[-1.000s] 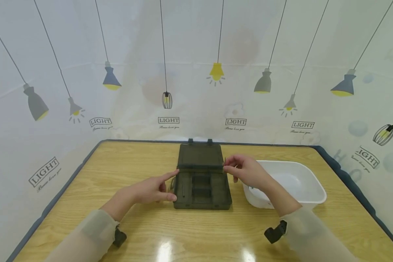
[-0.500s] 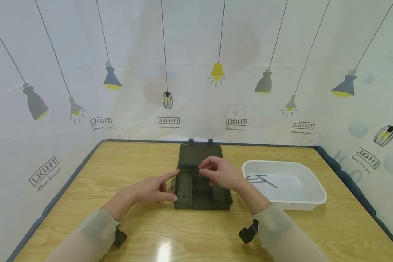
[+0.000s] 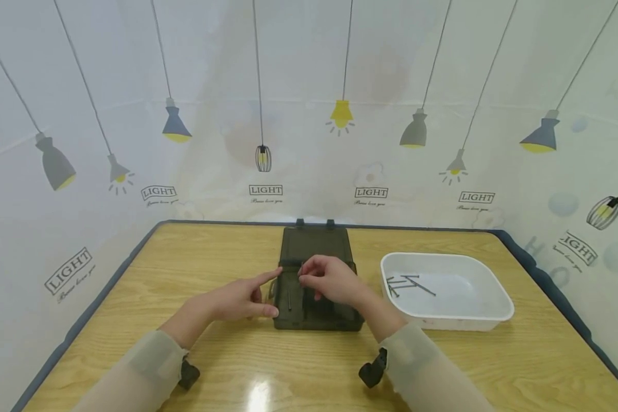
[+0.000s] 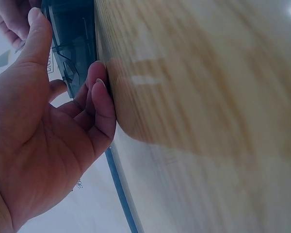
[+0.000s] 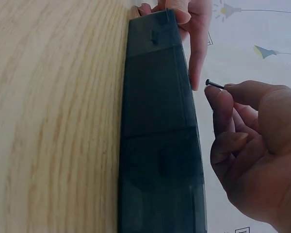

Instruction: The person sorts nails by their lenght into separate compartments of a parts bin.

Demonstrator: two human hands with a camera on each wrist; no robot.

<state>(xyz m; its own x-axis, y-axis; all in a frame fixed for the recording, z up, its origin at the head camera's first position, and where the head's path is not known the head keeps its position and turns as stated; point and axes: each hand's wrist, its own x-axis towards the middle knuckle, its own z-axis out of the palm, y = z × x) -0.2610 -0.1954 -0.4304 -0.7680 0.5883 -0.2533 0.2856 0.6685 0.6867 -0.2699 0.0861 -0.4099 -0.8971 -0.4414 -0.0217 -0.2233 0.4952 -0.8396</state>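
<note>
A dark, translucent plastic case stands on the table with its lid folded back. One thin nail lies in its left compartment. My left hand steadies the case's left side, index finger at the hinge corner and thumb by the front corner. Over the case, my right hand pinches a dark nail between thumb and index finger; its flat head shows in the right wrist view. The right hand covers part of the compartments in the head view.
A white plastic tub stands right of the case, with several nails lying loose at its left end. The wooden table ends at a wall covering printed with lamps.
My right hand has moved left from beside the tub to above the case's left part, carrying the nail. My left hand has stayed in place.
</note>
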